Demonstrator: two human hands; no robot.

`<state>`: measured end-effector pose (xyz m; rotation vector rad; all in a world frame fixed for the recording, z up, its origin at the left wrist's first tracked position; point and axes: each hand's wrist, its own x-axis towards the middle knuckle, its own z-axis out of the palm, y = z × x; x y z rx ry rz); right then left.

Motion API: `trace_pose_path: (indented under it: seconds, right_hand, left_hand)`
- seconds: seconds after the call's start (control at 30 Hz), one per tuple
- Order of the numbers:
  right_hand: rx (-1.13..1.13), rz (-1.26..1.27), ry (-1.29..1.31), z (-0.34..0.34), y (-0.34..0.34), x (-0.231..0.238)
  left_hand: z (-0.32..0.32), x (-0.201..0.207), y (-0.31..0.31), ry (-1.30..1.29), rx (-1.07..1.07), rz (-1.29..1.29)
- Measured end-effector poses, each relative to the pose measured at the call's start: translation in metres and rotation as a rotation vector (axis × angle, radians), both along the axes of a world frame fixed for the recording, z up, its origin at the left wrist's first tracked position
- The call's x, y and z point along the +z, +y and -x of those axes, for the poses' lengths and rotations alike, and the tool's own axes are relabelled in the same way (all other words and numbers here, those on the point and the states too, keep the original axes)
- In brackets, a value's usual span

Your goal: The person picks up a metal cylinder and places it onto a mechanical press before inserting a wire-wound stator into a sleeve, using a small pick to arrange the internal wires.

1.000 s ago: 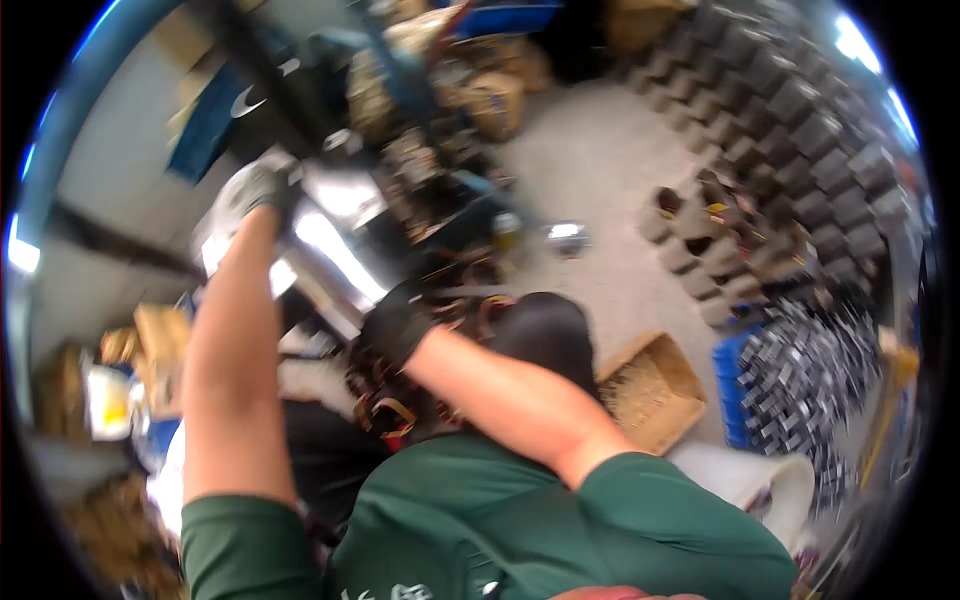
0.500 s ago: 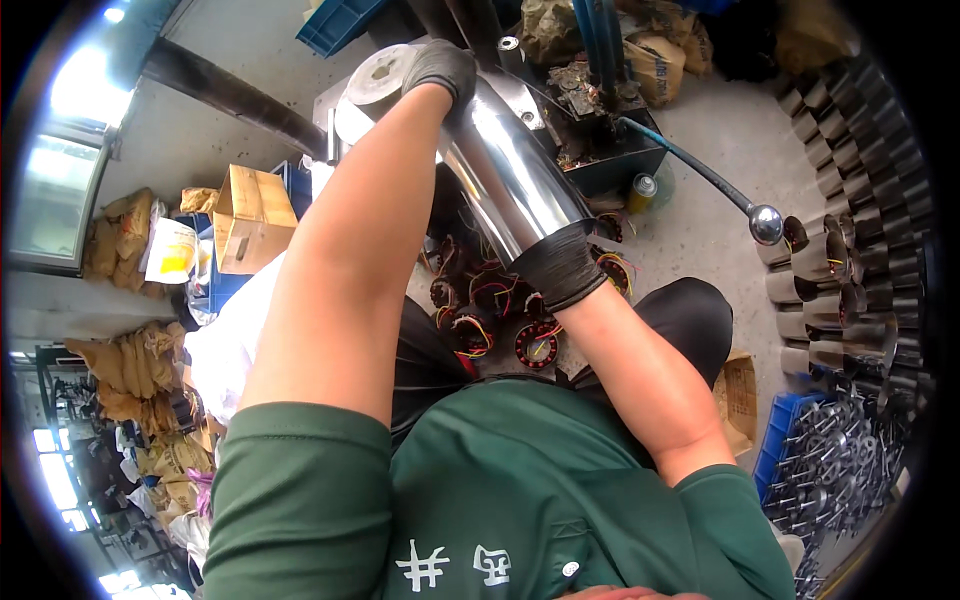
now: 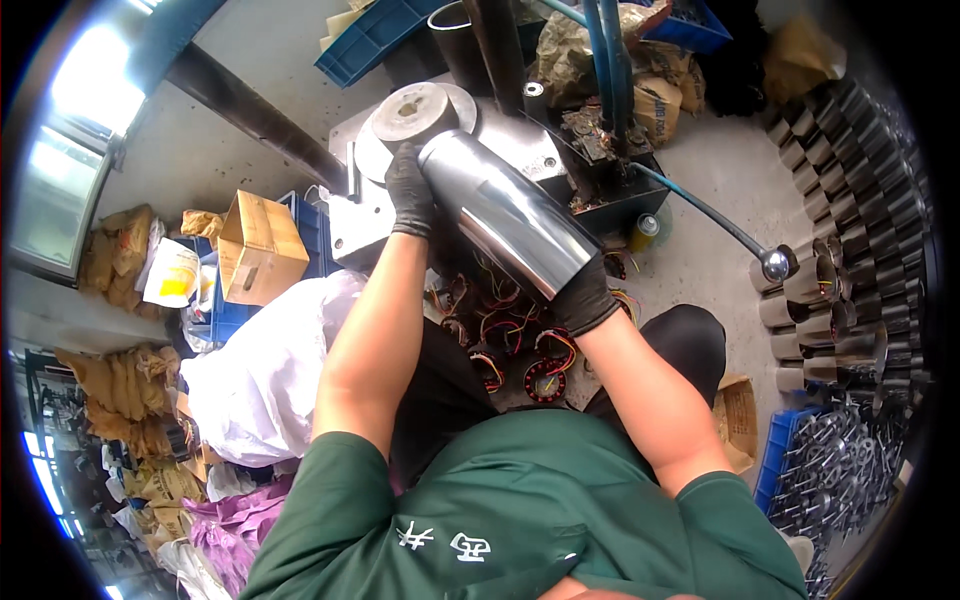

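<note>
I hold a long shiny steel tube point(image 3: 500, 210) with both gloved hands, tilted from upper left to lower right. My left hand point(image 3: 408, 190) grips its far end, close to a round grey metal disc point(image 3: 415, 105) on top of a press machine point(image 3: 500, 150). My right hand point(image 3: 585, 297) supports the tube's near end. Beneath the tube lie several wound motor stators point(image 3: 520, 355) with coloured wires, near my lap.
Rows of steel tubes point(image 3: 850, 250) stand on the floor at right, above a blue crate of metal parts point(image 3: 830, 470). A lever with a ball knob point(image 3: 775, 262) juts right of the machine. Cardboard boxes point(image 3: 255, 245), a white sack point(image 3: 265, 370) and blue crates lie left.
My view swung from the floor at right toward the machine. Both hands carried the steel tube up and over, so its far end is now beside the round disc.
</note>
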<state>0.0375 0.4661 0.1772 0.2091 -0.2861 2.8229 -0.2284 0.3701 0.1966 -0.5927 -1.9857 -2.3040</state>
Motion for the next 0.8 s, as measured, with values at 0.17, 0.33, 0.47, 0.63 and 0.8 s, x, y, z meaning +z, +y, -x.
trace_pose_path:
  seconds: [0.17, 0.33, 0.47, 0.63, 0.8]
  right_hand:
    - [-0.133, -0.294, -0.199, -0.025, -0.008, 0.014]
    - [-0.314, -1.185, -0.251, -0.026, 0.009, -0.022]
    - [0.188, 0.149, 0.224, -0.003, -0.021, 0.045]
    - [0.053, 0.018, 0.031, -0.002, -0.022, 0.039]
    - [0.003, -0.075, -0.075, -0.002, -0.027, 0.038]
  left_hand:
    - [-0.040, 0.041, -0.006, -0.035, -0.067, -0.218]
    - [-0.061, 0.099, -0.015, 0.171, -0.057, -0.438]
    - [-0.028, 0.069, -0.002, 0.208, 0.164, -0.030]
    - [-0.028, 0.074, 0.021, 0.263, -0.011, 0.456]
    - [-0.002, 0.091, 0.058, 0.466, -0.360, 1.202]
